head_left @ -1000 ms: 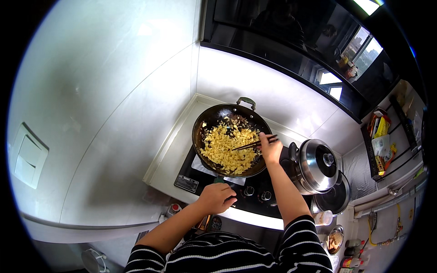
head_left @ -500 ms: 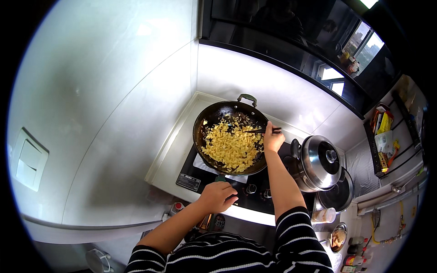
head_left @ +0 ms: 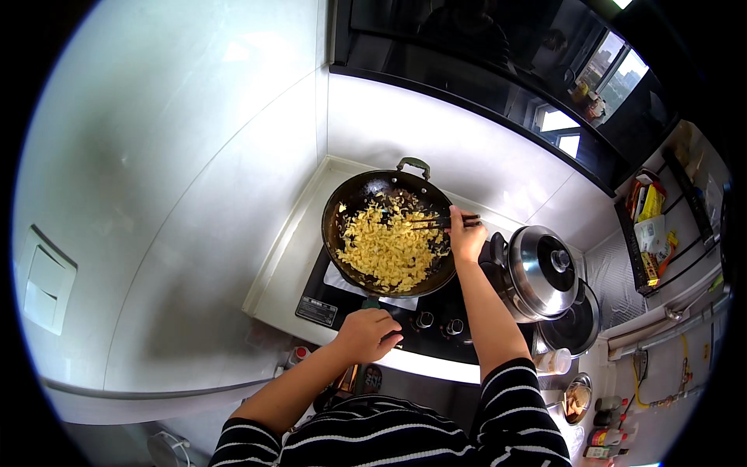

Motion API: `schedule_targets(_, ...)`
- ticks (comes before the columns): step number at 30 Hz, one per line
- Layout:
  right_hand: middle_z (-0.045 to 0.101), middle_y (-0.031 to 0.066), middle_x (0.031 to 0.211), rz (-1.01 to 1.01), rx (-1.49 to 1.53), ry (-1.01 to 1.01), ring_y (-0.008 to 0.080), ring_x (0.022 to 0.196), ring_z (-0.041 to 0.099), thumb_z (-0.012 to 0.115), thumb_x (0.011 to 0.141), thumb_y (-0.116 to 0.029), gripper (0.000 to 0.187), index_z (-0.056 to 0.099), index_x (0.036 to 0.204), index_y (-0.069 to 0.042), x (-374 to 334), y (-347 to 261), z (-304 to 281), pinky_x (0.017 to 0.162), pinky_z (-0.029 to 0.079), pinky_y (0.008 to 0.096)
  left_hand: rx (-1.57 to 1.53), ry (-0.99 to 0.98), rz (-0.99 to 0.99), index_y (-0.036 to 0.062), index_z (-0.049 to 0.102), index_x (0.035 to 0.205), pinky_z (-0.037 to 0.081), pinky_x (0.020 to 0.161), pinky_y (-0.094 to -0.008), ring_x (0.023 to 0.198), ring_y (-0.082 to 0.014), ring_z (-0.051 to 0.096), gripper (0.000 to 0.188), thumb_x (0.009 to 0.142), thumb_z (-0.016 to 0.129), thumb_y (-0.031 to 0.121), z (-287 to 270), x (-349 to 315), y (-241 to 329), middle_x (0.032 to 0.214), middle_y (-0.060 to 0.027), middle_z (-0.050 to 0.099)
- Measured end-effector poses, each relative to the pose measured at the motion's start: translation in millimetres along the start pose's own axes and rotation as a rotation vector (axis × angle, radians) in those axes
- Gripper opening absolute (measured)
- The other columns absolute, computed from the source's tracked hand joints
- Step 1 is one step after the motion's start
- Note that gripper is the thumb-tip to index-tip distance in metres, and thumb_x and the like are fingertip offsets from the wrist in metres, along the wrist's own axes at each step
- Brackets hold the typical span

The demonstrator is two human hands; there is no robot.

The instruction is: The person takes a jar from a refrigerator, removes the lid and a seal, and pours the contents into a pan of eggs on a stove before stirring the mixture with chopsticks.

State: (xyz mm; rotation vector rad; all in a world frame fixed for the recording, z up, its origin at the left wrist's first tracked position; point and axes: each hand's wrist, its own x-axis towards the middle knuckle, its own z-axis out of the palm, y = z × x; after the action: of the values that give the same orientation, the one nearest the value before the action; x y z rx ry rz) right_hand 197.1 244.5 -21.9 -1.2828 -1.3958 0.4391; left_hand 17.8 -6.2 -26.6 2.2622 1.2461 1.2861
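A black wok (head_left: 333, 233) sits on the stove at the centre, full of broken-up yellow scrambled egg (head_left: 389, 253). My left hand (head_left: 367, 335) is wrapped round the wok's long handle (head_left: 371, 302) at the near side; most of the handle is hidden under the fingers. Over the wok's right rim, my right hand (head_left: 468, 235) grips a pair of dark chopsticks (head_left: 428, 223). Their tips reach left into the egg, slightly apart. A small loop handle (head_left: 414, 165) stands at the wok's far side.
Right of the wok stands a steel pot with a domed lid (head_left: 547, 268), close to my right forearm. Behind it lies a round black pan (head_left: 587, 331). Stove knobs (head_left: 424, 320) line the front edge. A black cabinet (head_left: 482, 86) overhangs the back; a tiled wall (head_left: 194, 194) bounds the left.
The chopsticks have shifted and their tips have spread apart in the egg. Both hands keep their grips. The whole view has shifted slightly.
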Motion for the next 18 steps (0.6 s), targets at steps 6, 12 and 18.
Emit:
schedule_targets(6, 0.067, 0.0124, 0.065, -0.072, -0.020, -0.055, 0.0221, 0.055, 0.066, 0.078, 0.082, -0.031, 0.029, 0.073, 0.077, -0.003, -19, 7, 23, 0.053, 0.050, 0.0298, -0.005, 0.002, -0.001, 0.0096, 0.068, 0.084, 0.051, 0.060, -0.0360, 0.069, -0.0269, 0.064, 0.015, 0.075, 0.076, 0.018, 0, 0, 0, 0.078, -0.0061, 0.066)
schedule_targets(12, 0.067, 0.0124, 0.066, -0.107, -0.003, -0.023, 0.0231, 0.055, 0.065, 0.077, 0.083, -0.023, 0.025, 0.071, 0.074, -0.001, -23, 3, 19, 0.054, 0.049, 0.0307, -0.001, 0.004, -0.009, 0.0095, 0.068, 0.084, 0.051, 0.061, -0.0359, 0.070, -0.0266, 0.064, 0.015, 0.075, 0.076, 0.018, 0, -1, 0, 0.078, -0.0056, 0.066)
schedule_targets(18, 0.067, 0.0125, 0.066, -0.056, 0.064, -0.054, 0.0231, 0.056, 0.065, 0.077, 0.084, -0.022, 0.026, 0.070, 0.074, 0.001, -19, 8, 10, 0.054, 0.049, 0.0306, 0.002, -0.005, -0.004, 0.0092, 0.068, 0.084, 0.051, 0.062, -0.0360, 0.070, -0.0266, 0.064, 0.015, 0.075, 0.076, 0.017, 1, 1, 0, 0.078, -0.0057, 0.066)
